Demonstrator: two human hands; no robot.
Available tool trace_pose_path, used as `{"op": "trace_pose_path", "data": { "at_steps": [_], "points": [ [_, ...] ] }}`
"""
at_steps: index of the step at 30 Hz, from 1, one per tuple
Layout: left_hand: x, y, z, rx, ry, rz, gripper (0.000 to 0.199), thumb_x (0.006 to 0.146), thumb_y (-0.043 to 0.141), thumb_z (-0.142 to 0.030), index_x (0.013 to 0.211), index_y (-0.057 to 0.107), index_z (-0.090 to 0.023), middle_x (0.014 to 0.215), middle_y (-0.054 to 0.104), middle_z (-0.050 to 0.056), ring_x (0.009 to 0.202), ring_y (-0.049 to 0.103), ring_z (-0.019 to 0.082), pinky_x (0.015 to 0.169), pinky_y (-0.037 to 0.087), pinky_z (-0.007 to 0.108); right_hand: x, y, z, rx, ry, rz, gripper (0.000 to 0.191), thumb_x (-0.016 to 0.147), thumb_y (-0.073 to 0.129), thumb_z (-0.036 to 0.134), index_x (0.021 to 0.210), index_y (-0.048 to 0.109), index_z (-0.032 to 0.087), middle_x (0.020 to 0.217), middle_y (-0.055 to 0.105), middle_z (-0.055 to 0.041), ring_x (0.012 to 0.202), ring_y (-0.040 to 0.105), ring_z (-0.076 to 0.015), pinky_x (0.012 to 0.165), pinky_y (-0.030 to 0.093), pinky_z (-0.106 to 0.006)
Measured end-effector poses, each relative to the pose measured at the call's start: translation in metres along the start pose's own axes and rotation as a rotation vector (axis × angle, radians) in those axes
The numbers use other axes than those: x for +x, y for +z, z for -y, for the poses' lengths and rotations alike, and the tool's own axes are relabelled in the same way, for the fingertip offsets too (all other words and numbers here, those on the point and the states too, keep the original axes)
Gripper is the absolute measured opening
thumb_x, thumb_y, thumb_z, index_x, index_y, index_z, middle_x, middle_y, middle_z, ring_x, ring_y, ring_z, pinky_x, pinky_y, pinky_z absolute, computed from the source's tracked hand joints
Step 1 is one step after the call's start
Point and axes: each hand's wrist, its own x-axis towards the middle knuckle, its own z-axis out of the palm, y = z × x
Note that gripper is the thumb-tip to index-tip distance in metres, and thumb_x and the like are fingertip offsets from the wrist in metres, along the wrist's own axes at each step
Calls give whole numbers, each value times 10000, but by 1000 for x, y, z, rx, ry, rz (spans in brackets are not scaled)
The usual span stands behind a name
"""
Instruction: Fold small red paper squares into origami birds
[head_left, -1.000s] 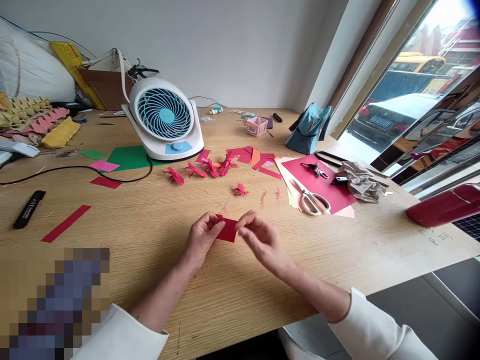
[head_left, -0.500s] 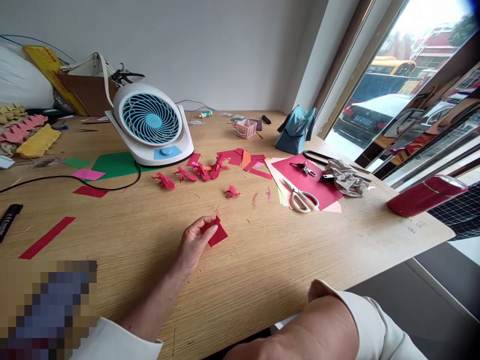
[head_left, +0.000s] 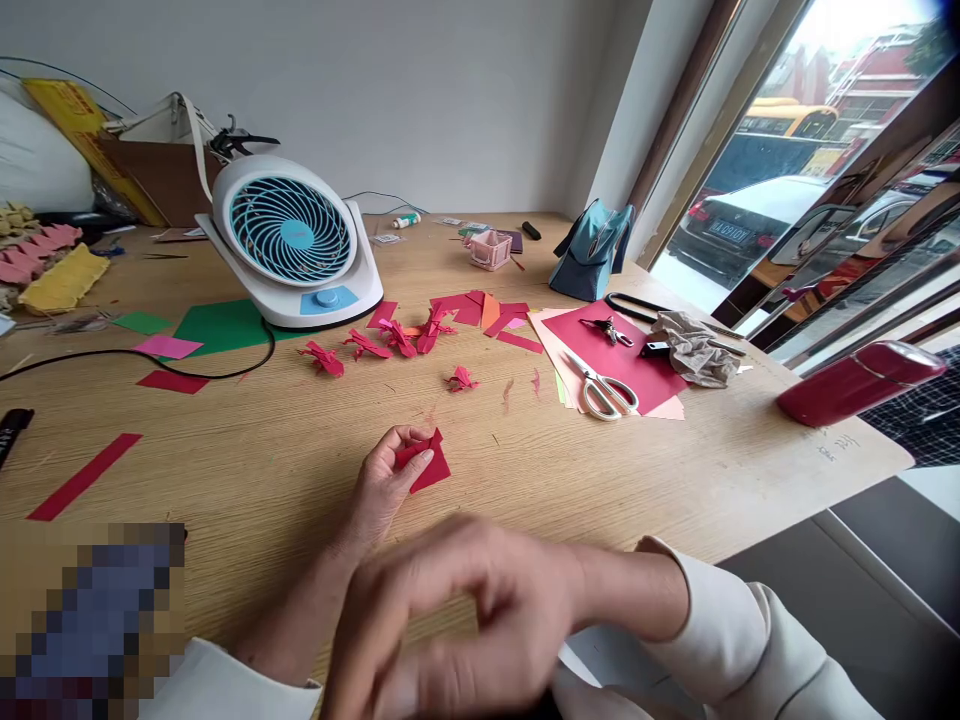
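Between the thumb and fingers of my left hand (head_left: pixel 394 472) is a small folded red paper (head_left: pixel 433 470), held just over the table. My right hand (head_left: pixel 465 610) is raised close to the camera in front of my left forearm, blurred by motion; its fingers are curved and the thumb is apart from them, with nothing visible between. Several folded red paper figures (head_left: pixel 367 345) stand in a row beyond my left hand. One more red figure (head_left: pixel 461 379) sits apart, to their right.
A white fan (head_left: pixel 296 235) stands at the back left. White-handled scissors (head_left: pixel 600 388) lie on stacked coloured paper at the right, near keys, crumpled paper and a red bottle (head_left: pixel 855 385). A red strip (head_left: pixel 84 477) lies at the left.
My right hand has come up from the lower edge into view, in front of my left forearm. My left hand still holds the red paper, slightly turned. The view has shifted a little.
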Motion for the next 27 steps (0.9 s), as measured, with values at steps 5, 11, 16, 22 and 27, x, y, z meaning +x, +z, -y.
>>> {"op": "trace_pose_path", "data": {
  "at_steps": [5, 11, 16, 22, 27],
  "points": [
    [-1, 1, -3, -76, -61, 16, 446, 669, 800, -373, 931, 483, -200, 763, 629, -28, 642, 586, 119, 619, 456, 229, -13, -45, -53, 7, 100, -632, 210, 940, 571, 376, 954, 648, 181, 815, 651, -27, 720, 613, -120, 673, 504, -237],
    [-3, 2, -12, -3, -20, -7, 412, 663, 788, -356, 869, 474, -186, 754, 567, -50, 652, 533, 87, 630, 427, 200, -36, -77, -101, -62, 368, -965, 300, 850, 630, 469, 938, 624, 182, 762, 596, -5, 670, 539, -117, 653, 461, -251],
    [-3, -2, -13, 152, 61, 9, 335, 711, 742, -334, 831, 465, -188, 729, 480, -61, 621, 451, 76, 595, 372, 195, -35, -67, -102, 3, 460, -817, 329, 871, 611, 476, 1022, 617, 184, 872, 652, -28, 736, 573, -121, 739, 469, -272],
    [0, -4, -1, 378, 110, 69, 234, 758, 684, -290, 824, 482, -190, 715, 495, -49, 613, 443, 87, 577, 366, 204, -33, -60, -105, 26, 400, -713, 343, 838, 679, 476, 1015, 614, 189, 872, 630, -26, 780, 571, -135, 730, 455, -274],
    [-1, -4, 4, 411, 155, 91, 213, 776, 669, -269, 842, 479, -199, 725, 520, -46, 605, 479, 88, 582, 391, 207, -36, -62, -114, 61, 359, -694, 291, 813, 717, 438, 935, 615, 194, 848, 600, -14, 737, 531, -123, 669, 428, -261]
  ]
}}
